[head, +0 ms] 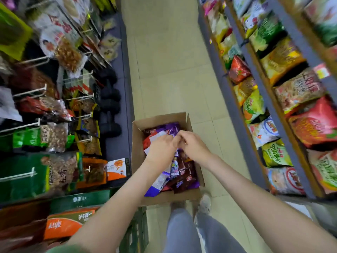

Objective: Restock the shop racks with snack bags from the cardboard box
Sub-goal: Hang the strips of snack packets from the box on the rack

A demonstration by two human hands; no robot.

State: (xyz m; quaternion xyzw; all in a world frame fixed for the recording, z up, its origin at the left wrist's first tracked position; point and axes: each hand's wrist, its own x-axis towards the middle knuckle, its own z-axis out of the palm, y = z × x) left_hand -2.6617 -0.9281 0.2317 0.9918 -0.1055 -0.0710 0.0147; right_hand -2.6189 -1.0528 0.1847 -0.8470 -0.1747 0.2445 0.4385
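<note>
Beige floor point(173, 70) runs between the racks point(257, 79). The cardboard box point(137, 143) stands on it, full of snack bags point(184, 178). Above them your left hand point(161, 149) and right hand point(192, 146) meet, fingers curled. Whether either grips a bag, I cannot tell.

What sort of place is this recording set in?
Most likely an aisle in a small grocery or snack shop. Packaged snacks hang on peg hooks on one side, stocked shelves line the other, and an open cardboard box of stock sits on the tiled floor between.
</note>
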